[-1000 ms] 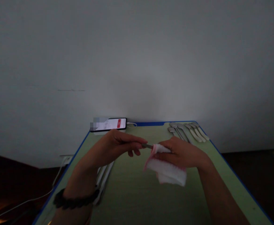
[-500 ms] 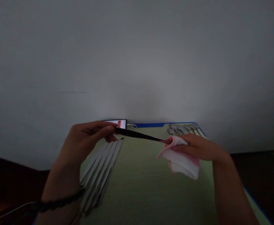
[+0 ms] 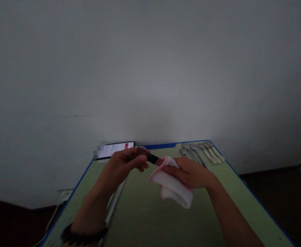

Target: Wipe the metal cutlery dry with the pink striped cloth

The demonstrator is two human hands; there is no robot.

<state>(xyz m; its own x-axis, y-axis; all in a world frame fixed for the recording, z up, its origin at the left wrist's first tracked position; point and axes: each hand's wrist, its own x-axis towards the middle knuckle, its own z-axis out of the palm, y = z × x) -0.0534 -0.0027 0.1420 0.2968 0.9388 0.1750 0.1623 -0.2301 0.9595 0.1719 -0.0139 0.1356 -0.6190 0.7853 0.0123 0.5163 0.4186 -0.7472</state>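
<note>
My left hand (image 3: 126,163) pinches the end of a dark, slim metal utensil (image 3: 152,159), probably a knife. The rest of the utensil runs into a pink and white cloth (image 3: 172,185). My right hand (image 3: 189,173) is closed round that cloth and wraps it about the utensil. Both hands hover above a green table (image 3: 145,212) with a blue edge. A dark bead bracelet (image 3: 83,235) circles my left wrist.
Several spoons (image 3: 202,152) lie in a row at the table's far right corner. More long utensils (image 3: 114,202) lie under my left forearm. A lit phone (image 3: 114,150) with a cable rests at the far left edge, against a plain wall.
Half a second ago my hands were apart with most of the utensil bared. Now they have come together and the cloth covers nearly all of it again.
</note>
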